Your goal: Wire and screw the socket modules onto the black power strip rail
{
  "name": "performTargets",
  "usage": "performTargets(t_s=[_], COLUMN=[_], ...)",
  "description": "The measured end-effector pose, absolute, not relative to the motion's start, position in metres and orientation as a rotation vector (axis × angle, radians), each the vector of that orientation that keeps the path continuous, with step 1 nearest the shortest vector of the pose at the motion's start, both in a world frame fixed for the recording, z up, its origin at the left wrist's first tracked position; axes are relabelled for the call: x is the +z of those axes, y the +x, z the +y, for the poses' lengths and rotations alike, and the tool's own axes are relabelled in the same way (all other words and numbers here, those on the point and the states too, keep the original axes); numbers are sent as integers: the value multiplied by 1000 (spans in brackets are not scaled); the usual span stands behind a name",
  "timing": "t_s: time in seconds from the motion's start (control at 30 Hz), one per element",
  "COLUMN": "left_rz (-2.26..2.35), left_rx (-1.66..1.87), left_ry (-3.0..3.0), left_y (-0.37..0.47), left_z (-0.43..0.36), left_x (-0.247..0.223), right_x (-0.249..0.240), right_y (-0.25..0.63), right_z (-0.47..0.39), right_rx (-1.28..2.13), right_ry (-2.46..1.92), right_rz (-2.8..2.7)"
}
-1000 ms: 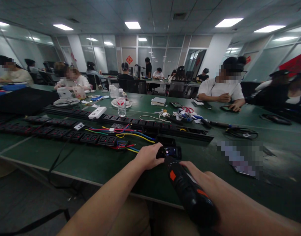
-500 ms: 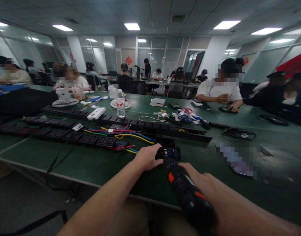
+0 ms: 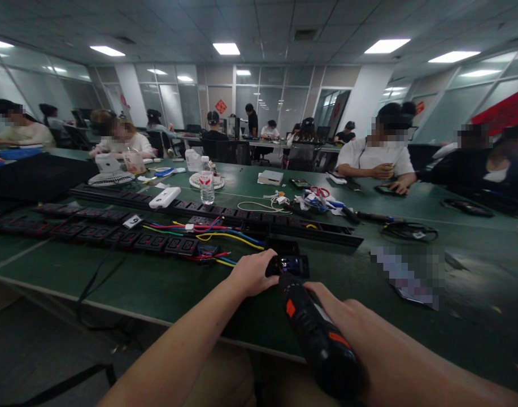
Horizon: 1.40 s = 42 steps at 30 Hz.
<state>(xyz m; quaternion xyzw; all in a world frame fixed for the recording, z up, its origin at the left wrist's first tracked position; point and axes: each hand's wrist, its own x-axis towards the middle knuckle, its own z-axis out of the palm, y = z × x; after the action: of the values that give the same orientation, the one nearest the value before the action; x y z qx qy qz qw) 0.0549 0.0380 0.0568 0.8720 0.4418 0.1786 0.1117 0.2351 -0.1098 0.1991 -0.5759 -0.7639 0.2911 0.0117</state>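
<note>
From the head camera I see my left hand (image 3: 253, 273) resting on the green table (image 3: 157, 282), its fingers curled narrow around the left end of a small black socket module (image 3: 293, 264), pinning it flat. My right hand (image 3: 341, 316) is closed around a black electric screwdriver (image 3: 313, 330) with orange marks, its tip angled down onto the module's near edge. The module lies just in front of the long black power strips (image 3: 225, 217), close to their near side, and just right of the bundle of coloured wires (image 3: 216, 234) that spills from them. Behind the strips stands a water bottle (image 3: 207, 186), with a white power bank (image 3: 164, 197) to its left. Further right of the strips lie red-handled scissors (image 3: 321, 191). A person in a white shirt (image 3: 379, 155) sits at the far side, hands on the table.
</note>
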Motion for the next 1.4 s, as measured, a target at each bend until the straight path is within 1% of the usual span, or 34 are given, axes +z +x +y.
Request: performTargets(t_s=[0.5,0.93,1.23,1.4], left_rz=[1327,1334,1326,1333], left_rx=[500,474,501,483], left_ry=[2566,2530,2538,2545], left_y=[57,57,58,58], left_z=[38,35,35,34], left_x=[57,61,59,60], right_x=[198,198,202,202], right_y=[234,232,230,232], right_z=[-109,-111,-115,-115], right_rx=[930,979,872,883], right_ry=[-1722,-1759,-1830,-1813], right_rz=[-2418,-2396,-2382,-2387])
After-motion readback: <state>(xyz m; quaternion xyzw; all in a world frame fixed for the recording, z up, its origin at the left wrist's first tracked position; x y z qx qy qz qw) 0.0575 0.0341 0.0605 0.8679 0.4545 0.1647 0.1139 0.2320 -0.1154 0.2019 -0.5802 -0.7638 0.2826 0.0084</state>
